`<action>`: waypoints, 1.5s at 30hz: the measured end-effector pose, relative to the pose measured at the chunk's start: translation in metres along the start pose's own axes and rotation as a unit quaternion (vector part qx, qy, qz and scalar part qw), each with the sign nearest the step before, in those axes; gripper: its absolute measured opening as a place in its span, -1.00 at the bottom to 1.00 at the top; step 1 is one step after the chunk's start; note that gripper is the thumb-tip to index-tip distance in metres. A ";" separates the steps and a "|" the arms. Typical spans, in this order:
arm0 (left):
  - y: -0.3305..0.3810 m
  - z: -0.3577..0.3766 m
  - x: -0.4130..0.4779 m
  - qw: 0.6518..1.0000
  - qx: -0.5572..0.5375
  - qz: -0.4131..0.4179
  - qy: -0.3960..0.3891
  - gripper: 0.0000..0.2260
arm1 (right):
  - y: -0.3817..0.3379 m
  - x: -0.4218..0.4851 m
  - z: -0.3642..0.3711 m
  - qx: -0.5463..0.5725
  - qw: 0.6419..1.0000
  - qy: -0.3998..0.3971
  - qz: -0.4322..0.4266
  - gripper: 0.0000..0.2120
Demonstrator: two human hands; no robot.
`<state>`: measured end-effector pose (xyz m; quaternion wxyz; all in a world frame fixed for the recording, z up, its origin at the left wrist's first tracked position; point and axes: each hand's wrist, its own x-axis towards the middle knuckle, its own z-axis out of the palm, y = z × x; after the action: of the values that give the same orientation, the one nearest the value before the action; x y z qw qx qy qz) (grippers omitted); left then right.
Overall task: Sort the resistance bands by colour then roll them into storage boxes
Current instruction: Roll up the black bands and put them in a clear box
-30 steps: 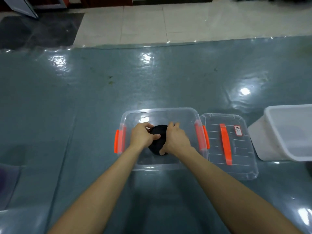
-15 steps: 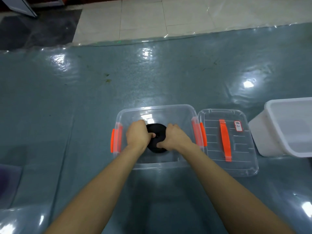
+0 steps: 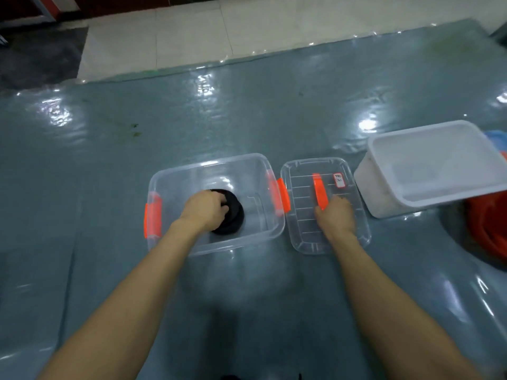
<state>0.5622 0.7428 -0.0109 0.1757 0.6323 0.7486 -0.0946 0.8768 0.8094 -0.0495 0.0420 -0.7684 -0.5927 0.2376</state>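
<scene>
Teal glossy mat (image 3: 247, 311) under everything, wrinkled clear sheet on top, lots of glare. Both forearms come in from the btm edge.

L hand (image 3: 204, 208) is inside the clear storage box (image 3: 164, 185), fingers curled together over the top/near side of the black rolled band (image 3: 234, 218). The grip prob stops the coil springing open. Band sits on the box floor, roughly centre, coiled flat like a disc. No other band seen in the box.

R hand (image 3: 333, 216) is out of the box, on the clear lid (image 3: 304, 239), which lies flat on the mat just R of the box, touching or nearly so. Fingertips are at the near end of the lid's orange handle (image 3: 318, 187). They're blurred, so can't tell if they pinch it or just lie flat on it. Judgement: getting the lid ready to close while L hand pins the roll.

Box's orange clips (image 3: 152, 218) hang open both sides, so it's ready for the lid.

Further R: white tub (image 3: 384, 198), looks empty, maybe for another colour. Red basin (image 3: 488, 229) beside it, partly under its rim, and a blue item (image 3: 498, 137) cut off at the frame edge.

Far: cream floor tiles (image 3: 192, 31).
</scene>
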 end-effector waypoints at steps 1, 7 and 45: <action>-0.001 0.000 -0.002 1.000 -0.014 0.006 -0.008 -0.74 | 0.001 0.006 -0.001 0.005 1.000 -0.012 -0.003 -0.66; 0.000 0.000 -0.008 0.997 -0.072 -0.007 -0.032 -0.64 | 0.002 0.003 -0.026 0.056 0.998 0.007 0.033 -0.64; -0.040 0.046 -0.114 0.720 -0.540 -0.252 0.357 -0.77 | -0.104 -0.099 0.002 0.149 0.971 -0.017 -0.184 -0.66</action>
<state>0.5455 0.6145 -0.0125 0.1764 0.2052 0.8118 0.5174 0.7648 0.7472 0.0157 0.1888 -0.6270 -0.6826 0.3245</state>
